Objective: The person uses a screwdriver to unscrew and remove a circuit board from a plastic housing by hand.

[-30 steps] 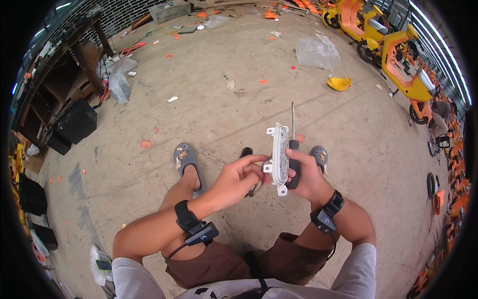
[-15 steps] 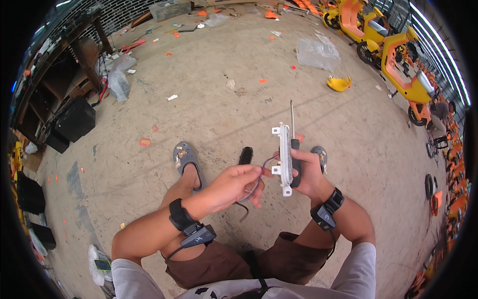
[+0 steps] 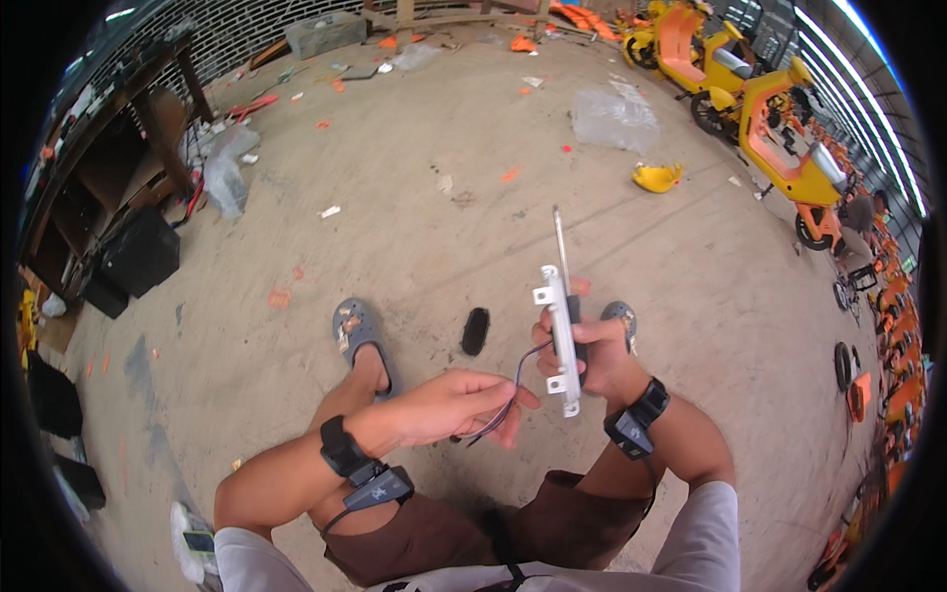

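My right hand [image 3: 602, 355] grips a narrow white part with mounting tabs [image 3: 560, 340], which looks like a lamp housing seen edge-on. The same hand holds a screwdriver [image 3: 561, 242] against it, its dark handle mostly hidden and its metal shaft pointing away from me. A thin dark cable [image 3: 520, 371] runs from the lamp housing to my left hand [image 3: 464, 403]. Thumb and fingers of that hand close on the cable, whose loose end hangs below them. On the floor beyond my hands lies a black oval piece [image 3: 475, 332], apart from both.
My feet in grey clogs [image 3: 357, 326] stand either side of the black piece. Yellow scooters [image 3: 789, 148] line the right. A yellow shell piece [image 3: 658, 178] and clear plastic bag [image 3: 615, 120] lie ahead. At left are a dark workbench [image 3: 128, 89] and black boxes [image 3: 141, 252].
The lamp housing and screwdriver have come slightly nearer and tilted a little. My left hand has moved slightly down along the cable, uncovering more of the black oval piece.
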`<state>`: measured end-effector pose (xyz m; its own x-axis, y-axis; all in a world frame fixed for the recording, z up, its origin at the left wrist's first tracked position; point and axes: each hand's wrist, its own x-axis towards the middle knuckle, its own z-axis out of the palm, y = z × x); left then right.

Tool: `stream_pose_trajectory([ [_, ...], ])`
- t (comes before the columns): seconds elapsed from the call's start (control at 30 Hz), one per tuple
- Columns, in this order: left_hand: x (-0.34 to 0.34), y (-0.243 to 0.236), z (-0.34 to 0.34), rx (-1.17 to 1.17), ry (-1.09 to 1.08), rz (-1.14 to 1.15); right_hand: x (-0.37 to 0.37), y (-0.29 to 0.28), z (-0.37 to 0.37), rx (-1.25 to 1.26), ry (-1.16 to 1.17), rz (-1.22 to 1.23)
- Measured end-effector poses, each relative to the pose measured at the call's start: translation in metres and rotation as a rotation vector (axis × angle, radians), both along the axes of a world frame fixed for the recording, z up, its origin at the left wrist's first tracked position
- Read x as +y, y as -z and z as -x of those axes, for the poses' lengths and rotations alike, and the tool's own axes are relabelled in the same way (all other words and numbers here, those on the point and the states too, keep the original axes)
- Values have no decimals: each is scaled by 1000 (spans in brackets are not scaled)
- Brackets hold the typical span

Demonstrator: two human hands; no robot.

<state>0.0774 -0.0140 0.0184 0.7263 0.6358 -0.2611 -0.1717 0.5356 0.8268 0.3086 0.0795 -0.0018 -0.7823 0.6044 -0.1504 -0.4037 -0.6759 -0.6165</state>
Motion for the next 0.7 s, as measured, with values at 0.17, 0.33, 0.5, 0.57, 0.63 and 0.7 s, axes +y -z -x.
stream_pose_trajectory([
  [0.17,3,-9,-1,-95,-134,222,0,-6,4,-65,-27,-44],
  [0.33,10,1,-15,-161,-49,187,5,-5,-5,-73,-113,-95],
  [0.5,6,2,-11,-248,45,256,5,9,3,19,-247,-132],
  [0.57,8,6,-12,-265,51,223,3,16,2,56,-293,-89],
  [0.63,8,6,-13,-226,23,230,1,16,1,79,-328,-67],
  [0.7,8,11,-9,-241,-3,251,-1,16,4,74,-358,-55],
])
